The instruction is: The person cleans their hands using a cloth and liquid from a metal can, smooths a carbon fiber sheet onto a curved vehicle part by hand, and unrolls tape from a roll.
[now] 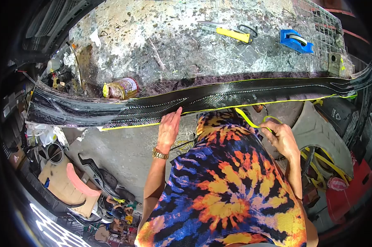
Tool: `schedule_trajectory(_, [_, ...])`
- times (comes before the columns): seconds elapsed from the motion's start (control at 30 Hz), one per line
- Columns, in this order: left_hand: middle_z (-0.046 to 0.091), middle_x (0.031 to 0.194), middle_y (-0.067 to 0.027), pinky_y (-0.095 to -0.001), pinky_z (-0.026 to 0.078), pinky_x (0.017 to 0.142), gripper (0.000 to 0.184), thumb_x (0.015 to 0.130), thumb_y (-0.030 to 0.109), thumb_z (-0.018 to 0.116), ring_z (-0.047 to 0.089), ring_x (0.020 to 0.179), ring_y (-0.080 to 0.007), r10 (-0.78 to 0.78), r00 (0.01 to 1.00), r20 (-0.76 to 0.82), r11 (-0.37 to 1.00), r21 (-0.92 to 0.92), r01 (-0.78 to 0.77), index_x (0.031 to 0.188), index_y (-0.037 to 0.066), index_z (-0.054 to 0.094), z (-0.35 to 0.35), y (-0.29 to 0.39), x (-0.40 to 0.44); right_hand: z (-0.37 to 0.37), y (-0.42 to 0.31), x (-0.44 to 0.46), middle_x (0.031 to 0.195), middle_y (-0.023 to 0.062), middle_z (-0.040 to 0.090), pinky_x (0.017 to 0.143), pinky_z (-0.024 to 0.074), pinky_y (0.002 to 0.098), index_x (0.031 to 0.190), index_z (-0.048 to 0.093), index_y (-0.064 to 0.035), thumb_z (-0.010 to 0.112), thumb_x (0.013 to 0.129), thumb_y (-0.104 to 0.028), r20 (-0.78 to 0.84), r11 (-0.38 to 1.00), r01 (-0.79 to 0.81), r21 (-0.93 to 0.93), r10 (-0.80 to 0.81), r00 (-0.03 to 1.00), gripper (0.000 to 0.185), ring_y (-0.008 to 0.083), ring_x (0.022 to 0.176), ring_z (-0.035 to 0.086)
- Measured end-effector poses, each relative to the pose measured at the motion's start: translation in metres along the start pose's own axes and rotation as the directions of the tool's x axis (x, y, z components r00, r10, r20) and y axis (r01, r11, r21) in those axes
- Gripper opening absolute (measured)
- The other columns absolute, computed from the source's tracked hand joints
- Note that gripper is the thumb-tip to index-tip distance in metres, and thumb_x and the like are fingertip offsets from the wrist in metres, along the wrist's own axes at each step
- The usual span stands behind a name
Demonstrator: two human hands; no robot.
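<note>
A long black woven-textured strip lies along the front edge of the worktable, with yellow edging on both sides. My left hand, with a gold watch at the wrist, touches the strip's near edge near its middle, fingers extended and nothing visible in them. To the right, my right hand pinches a narrow yellow tape just off the near edge. One part of the tape runs up toward the strip and another loops above the fingers.
On the worktable are a yellow-handled cutter, a blue tape dispenser and a jar on its side. Below right are a grey curved panel and a red object. Cardboard lies at lower left.
</note>
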State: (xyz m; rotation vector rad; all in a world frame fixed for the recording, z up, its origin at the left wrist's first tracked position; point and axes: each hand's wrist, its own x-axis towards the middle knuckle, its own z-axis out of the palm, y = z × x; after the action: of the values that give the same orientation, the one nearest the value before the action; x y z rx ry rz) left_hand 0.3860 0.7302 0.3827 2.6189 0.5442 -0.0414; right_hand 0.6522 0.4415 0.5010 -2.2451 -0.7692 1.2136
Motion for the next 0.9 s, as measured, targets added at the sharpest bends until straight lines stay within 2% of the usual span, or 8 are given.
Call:
schedule_trajectory(0.3, [0.063,0.096,-0.0098,-0.0391,0.046,0.078,0.027,0.085,0.008,0.066,0.058,0.089,-0.0277,-0.02,0.995,-0.094,0.998,0.052,0.024,0.112,0.004,0.063,-0.01,0.003,-0.01,0.001,-0.009,-0.009,0.101,0.0182,0.067,0.076,0.0503,0.0441,0.117,0.064,-0.0116,0.064,0.089,-0.015,0.012,0.995,0.025,-0.098,-0.024,1.0,0.029,0.0382,0.091,0.064])
schedule_trajectory(0.57, [0.061,0.086,-0.0065,-0.0359,0.046,0.069,0.015,0.086,0.012,0.066,0.058,0.079,-0.0239,-0.026,0.983,-0.184,0.998,0.048,0.036,0.098,0.003,0.067,-0.031,0.022,-0.018,0.002,-0.01,-0.011,0.078,0.0197,0.06,0.069,0.0453,0.0471,0.132,0.05,-0.0122,0.055,0.09,-0.007,-0.022,0.991,0.112,-0.069,-0.114,0.993,0.043,0.0407,0.074,0.061])
schedule_trajectory(0.6, [0.06,0.078,-0.0056,-0.0345,0.045,0.062,0.01,0.086,0.012,0.068,0.057,0.071,-0.0216,-0.168,0.975,-0.146,0.956,-0.264,0.125,0.091,0.003,0.067,-0.04,0.041,-0.013,0.001,-0.011,-0.01,0.078,0.0197,0.06,0.069,0.0453,0.0471,0.132,0.05,-0.0122,0.055,0.09,-0.007,-0.028,0.991,0.115,-0.07,-0.117,0.993,0.043,0.0407,0.074,0.061])
schedule_trajectory(0.63, [0.058,0.07,-0.0048,-0.033,0.043,0.056,0.01,0.086,0.012,0.069,0.056,0.062,-0.0192,-0.29,0.955,-0.063,0.811,-0.545,0.211,0.084,0.002,0.067,-0.051,0.063,-0.008,0.0,-0.013,-0.01,0.078,0.0193,0.06,0.07,0.0455,0.0465,0.132,0.049,-0.0121,0.055,0.089,-0.006,-0.02,0.997,0.068,-0.042,-0.068,0.997,0.044,0.0404,0.074,0.061])
schedule_trajectory(0.73, [0.061,0.069,-0.0038,-0.0319,0.043,0.053,0.013,0.087,0.011,0.07,0.056,0.059,-0.0147,0.208,0.969,-0.131,0.286,-0.94,-0.188,0.079,0.002,0.067,-0.09,0.14,0.034,0.0,-0.011,-0.013,0.077,0.0191,0.06,0.07,0.0459,0.0457,0.132,0.051,-0.012,0.054,0.089,-0.005,-0.031,0.999,0.042,-0.015,-0.043,0.999,0.043,0.0397,0.074,0.061])
schedule_trajectory(0.77, [0.064,0.072,-0.0053,-0.0313,0.046,0.057,0.01,0.087,0.009,0.07,0.06,0.063,-0.0162,0.342,0.928,-0.149,0.036,-0.985,-0.171,0.082,0.002,0.067,-0.105,0.17,0.047,0.001,-0.01,-0.014,0.078,0.019,0.06,0.071,0.0461,0.0456,0.131,0.051,-0.012,0.053,0.089,-0.005,-0.043,0.999,0.05,-0.022,-0.051,0.998,0.043,0.0396,0.075,0.061])
schedule_trajectory(0.83, [0.067,0.09,-0.009,-0.0269,0.051,0.064,0.015,0.087,0.006,0.07,0.066,0.077,-0.0171,0.594,0.731,-0.334,-0.482,-0.876,-0.009,0.1,0.0,0.064,-0.124,0.222,0.071,0.004,-0.009,-0.014,0.076,0.0167,0.061,0.068,0.0479,0.0429,0.129,0.054,-0.0118,0.053,0.09,-0.006,-0.087,0.998,0.066,-0.024,-0.068,0.994,0.039,0.0346,0.07,0.062])
schedule_trajectory(0.9, [0.067,0.089,-0.01,-0.0275,0.049,0.06,0.022,0.086,0.002,0.067,0.062,0.069,-0.0118,0.767,0.557,-0.318,-0.601,-0.661,0.45,0.107,-0.002,0.061,-0.151,0.267,0.081,0.003,-0.021,-0.02,0.074,0.0154,0.061,0.067,0.0484,0.041,0.129,0.055,-0.0113,0.053,0.091,-0.005,-0.106,0.999,0.041,0.035,-0.037,0.994,0.039,0.031,0.067,0.062])
